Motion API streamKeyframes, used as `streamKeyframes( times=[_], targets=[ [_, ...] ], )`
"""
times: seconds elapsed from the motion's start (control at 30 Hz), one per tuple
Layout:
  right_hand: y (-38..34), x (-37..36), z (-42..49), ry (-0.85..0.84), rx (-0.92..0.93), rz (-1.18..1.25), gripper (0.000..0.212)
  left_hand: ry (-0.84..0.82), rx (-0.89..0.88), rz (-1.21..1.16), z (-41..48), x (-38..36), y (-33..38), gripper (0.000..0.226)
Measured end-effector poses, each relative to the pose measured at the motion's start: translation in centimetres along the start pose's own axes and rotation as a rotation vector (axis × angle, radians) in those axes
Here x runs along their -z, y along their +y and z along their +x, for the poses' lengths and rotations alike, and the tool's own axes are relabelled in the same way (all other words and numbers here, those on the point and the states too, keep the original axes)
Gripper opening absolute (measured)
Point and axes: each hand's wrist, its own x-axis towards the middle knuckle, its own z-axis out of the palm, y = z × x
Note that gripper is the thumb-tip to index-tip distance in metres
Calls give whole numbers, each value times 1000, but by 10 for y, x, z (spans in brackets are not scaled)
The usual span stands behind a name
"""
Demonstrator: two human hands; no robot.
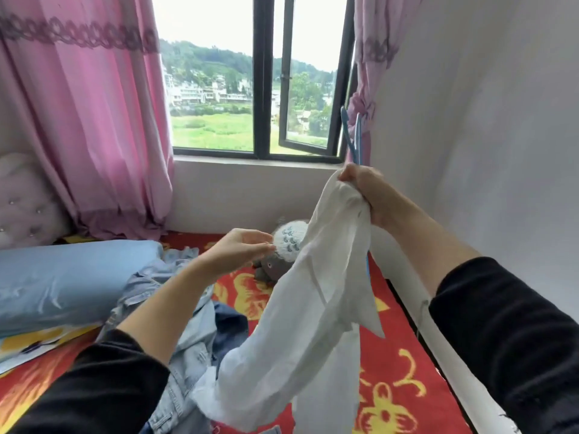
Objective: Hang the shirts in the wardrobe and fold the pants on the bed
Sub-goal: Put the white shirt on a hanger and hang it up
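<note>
Pink curtains [87, 120] hang in soft folds by the window [260, 89], far past both hands. Under the hands lies a red blanket [394, 386] with yellow swirls. The right hand [363, 189] squeezes the bunched top of a thin white shirt [313, 292], which droops down long and wrinkly. A skinny blue hanger [354, 136] pokes up above that fist. The left hand [241, 249] is flat, fingers straight, near the shirt. Below the left arm is a heap of rough blue denim clothes [185, 339]. A fuzzy grey toy [282, 242] sits behind the left fingertips.
</note>
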Motion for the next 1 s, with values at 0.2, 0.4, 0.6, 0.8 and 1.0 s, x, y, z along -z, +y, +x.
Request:
streamKeyframes(
  times=[0.2,0.4,0.6,0.8,1.0],
  targets=[
    [4,40,-18,-235,-121,-109,14,-217,-70,-23,28,-90,1,62],
    [-3,80,-34,-298,-162,-161,12,-282,-157,-156,45,-142,24,29],
    [-4,116,-42,-12,-104,-185,13,13,-207,-300,60,-140,33,22],
    [19,124,-40,259,103,-526,36,361,-664,170,68,-97,87,28],
    [22,128,-24,428,338,-435,54,9,-370,582,64,-55,114,57]
  ],
)
